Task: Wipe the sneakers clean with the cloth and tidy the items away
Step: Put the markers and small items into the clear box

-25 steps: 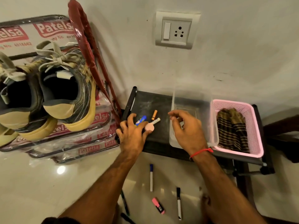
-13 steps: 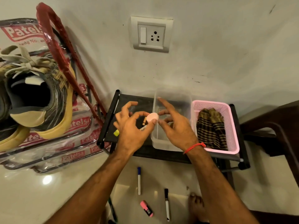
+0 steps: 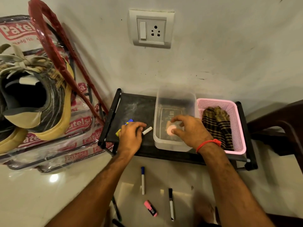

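Two worn sneakers [image 3: 37, 95] with tan soles sit at the left on a plastic-wrapped rack. The striped cloth [image 3: 216, 125] lies in a pink basket [image 3: 237, 128] on a low black shelf [image 3: 139, 108]. My left hand [image 3: 131, 136] rests on the shelf with its fingers curled over a few markers [image 3: 147, 130]; blue, yellow and white ends stick out. Over a clear plastic tub [image 3: 175, 99] my right hand [image 3: 190, 130] has its fingers spread. A small pink round piece [image 3: 170, 129], blurred, is in the tub at my thumb tip.
On the floor in front of the shelf lie a blue-capped marker [image 3: 143, 181], a black-capped marker [image 3: 171, 203], a pink highlighter [image 3: 150, 208] and dark pens [image 3: 116, 208]. A red folded frame [image 3: 54, 51] leans on the wall. A dark chair [image 3: 282, 128] stands at the right.
The round piece went from my left hand to my right, which moved over the tub. My left hand dropped back to the shelf onto the markers.
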Tool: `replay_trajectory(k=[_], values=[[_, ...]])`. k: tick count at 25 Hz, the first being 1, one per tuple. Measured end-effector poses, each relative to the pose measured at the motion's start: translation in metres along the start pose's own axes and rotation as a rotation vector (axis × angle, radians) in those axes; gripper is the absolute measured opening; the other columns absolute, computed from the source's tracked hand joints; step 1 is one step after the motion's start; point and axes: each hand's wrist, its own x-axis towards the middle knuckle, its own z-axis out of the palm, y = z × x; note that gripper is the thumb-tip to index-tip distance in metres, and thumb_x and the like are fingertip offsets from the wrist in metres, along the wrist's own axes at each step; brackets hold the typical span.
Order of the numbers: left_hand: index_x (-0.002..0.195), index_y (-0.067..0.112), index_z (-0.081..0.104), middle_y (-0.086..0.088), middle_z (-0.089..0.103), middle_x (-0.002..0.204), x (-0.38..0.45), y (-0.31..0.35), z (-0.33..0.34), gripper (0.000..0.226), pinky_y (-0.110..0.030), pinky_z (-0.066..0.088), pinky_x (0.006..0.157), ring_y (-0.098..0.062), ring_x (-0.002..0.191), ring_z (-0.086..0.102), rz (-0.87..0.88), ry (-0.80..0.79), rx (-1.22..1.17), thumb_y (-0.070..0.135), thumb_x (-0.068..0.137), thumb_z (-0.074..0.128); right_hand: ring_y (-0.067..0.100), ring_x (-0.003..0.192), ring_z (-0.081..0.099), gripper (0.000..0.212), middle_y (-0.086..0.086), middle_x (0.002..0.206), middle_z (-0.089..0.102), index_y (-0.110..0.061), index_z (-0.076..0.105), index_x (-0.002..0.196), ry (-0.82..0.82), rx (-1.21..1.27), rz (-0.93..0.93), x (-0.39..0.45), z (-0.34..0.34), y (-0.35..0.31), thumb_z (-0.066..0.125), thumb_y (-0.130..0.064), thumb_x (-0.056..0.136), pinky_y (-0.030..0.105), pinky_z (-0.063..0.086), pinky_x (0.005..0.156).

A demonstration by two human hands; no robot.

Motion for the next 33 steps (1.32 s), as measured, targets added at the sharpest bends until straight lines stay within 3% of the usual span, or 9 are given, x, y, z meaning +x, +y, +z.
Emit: replay_trajectory(k=[3, 7, 11, 15, 18, 21, 25, 27, 33], values=[[0.132, 0.032, 0.063, 0.005, 0.061, 0.132, -0.011, 0.003, 0.015, 0.032, -0.046, 0.035, 0.103, -0.029, 0.124, 0.047, 0.099, -0.144, 0.375, 0.028, 0.100, 0.057, 0.014, 0.104, 0.060, 0.028, 0.002, 0.124, 0.064, -0.021, 0.065, 0.120, 0.072, 0.062, -0.041, -0.001, 0.000, -0.006, 0.066, -0.025, 0.093, 0.027, 0.048, 0.091], [0.131, 0.029, 0.063, 0.001, 0.065, 0.129, -0.006, 0.004, 0.019, 0.031, -0.045, 0.038, 0.101, -0.028, 0.122, 0.050, 0.090, -0.103, 0.467, 0.032, 0.101, 0.055, 0.009, 0.091, 0.060, 0.022, 0.002, 0.114, 0.069, -0.017, 0.068, 0.115, 0.176, 0.129, -0.080, -0.002, -0.004, -0.007, 0.063, -0.025, 0.095, 0.023, 0.050, 0.086], [0.115, 0.021, 0.070, 0.002, 0.071, 0.099, -0.001, 0.004, 0.009, 0.022, -0.044, 0.056, 0.087, -0.020, 0.093, 0.066, -0.053, 0.090, 0.039, 0.020, 0.094, 0.067, 0.008, 0.090, 0.060, 0.018, 0.001, 0.109, 0.071, -0.017, 0.070, 0.110, 0.209, 0.151, -0.073, -0.001, -0.008, -0.003, 0.063, -0.023, 0.096, 0.022, 0.051, 0.086], [0.110, 0.031, 0.070, 0.021, 0.067, 0.091, 0.012, 0.051, -0.029, 0.019, -0.016, 0.057, 0.076, 0.006, 0.085, 0.064, -0.051, 0.272, -0.387, 0.022, 0.094, 0.071, 0.010, 0.094, 0.064, 0.026, 0.001, 0.110, 0.070, -0.018, 0.065, 0.121, 0.229, 0.212, -0.047, -0.001, -0.010, -0.004, 0.062, -0.023, 0.096, 0.031, 0.057, 0.090], [0.106, 0.039, 0.072, 0.027, 0.069, 0.095, 0.001, 0.087, -0.035, 0.019, -0.018, 0.054, 0.080, 0.003, 0.097, 0.065, 0.216, 0.004, -0.348, 0.031, 0.089, 0.075, 0.011, 0.083, 0.070, 0.043, -0.003, 0.104, 0.070, -0.025, 0.052, 0.136, 0.178, 0.486, -0.037, -0.003, -0.012, -0.013, 0.062, -0.032, 0.095, 0.029, 0.061, 0.077], [0.104, 0.041, 0.071, 0.034, 0.064, 0.091, -0.009, 0.092, -0.020, 0.018, -0.019, 0.049, 0.082, 0.007, 0.099, 0.059, 0.302, -0.112, -0.239, 0.035, 0.088, 0.076, 0.011, 0.071, 0.069, 0.024, -0.001, 0.089, 0.071, -0.015, 0.068, 0.114, 0.158, 0.453, -0.032, -0.003, -0.014, -0.010, 0.066, -0.024, 0.093, 0.033, 0.061, 0.073], [0.104, 0.030, 0.072, 0.021, 0.067, 0.094, -0.001, 0.078, -0.022, 0.010, -0.022, 0.055, 0.082, 0.005, 0.092, 0.063, 0.155, 0.116, -0.395, 0.029, 0.095, 0.069, 0.008, 0.070, 0.068, 0.007, -0.003, 0.081, 0.070, -0.016, 0.071, 0.094, 0.210, 0.340, 0.046, -0.001, -0.014, -0.002, 0.073, -0.017, 0.087, 0.027, 0.060, 0.076], [0.106, 0.031, 0.069, 0.014, 0.064, 0.103, 0.006, 0.055, -0.029, 0.010, -0.030, 0.055, 0.090, 0.000, 0.098, 0.061, 0.036, 0.219, -0.301, 0.031, 0.097, 0.065, 0.012, 0.077, 0.068, 0.007, -0.002, 0.085, 0.069, -0.019, 0.069, 0.090, 0.214, 0.275, 0.054, 0.000, -0.015, -0.001, 0.074, -0.015, 0.086, 0.025, 0.057, 0.077], [0.134, 0.036, 0.055, -0.005, 0.044, 0.143, 0.003, -0.004, -0.026, 0.043, -0.048, 0.028, 0.109, -0.034, 0.130, 0.036, -0.157, -0.151, 0.542, 0.044, 0.094, 0.066, 0.012, 0.086, 0.056, 0.010, -0.002, 0.095, 0.060, -0.017, 0.067, 0.088, 0.098, 0.035, 0.002, -0.001, -0.002, -0.007, 0.075, -0.011, 0.085, 0.020, 0.045, 0.078]])
